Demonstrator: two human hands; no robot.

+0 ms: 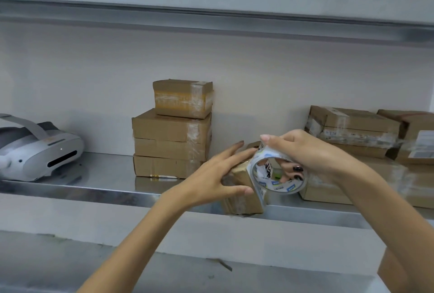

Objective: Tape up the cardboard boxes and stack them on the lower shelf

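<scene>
Mid-taping: left hand (217,176) clamped round small cardboard box (245,200), right hand (312,151) clamped on tape roll (279,181). Next likely calls for pressing strip flat, then tearing.

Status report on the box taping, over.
Left hand holds small box at shelf edge. Right hand grips tape roll, strip drawn onto box. Stack of taped boxes behind, nothing between.

We see a steel shelf (105,175); headset (40,151) at its left end; box stack (171,142) at mid-back; small box (244,198) at the front edge; flat boxes (352,128) at the right end.
</scene>
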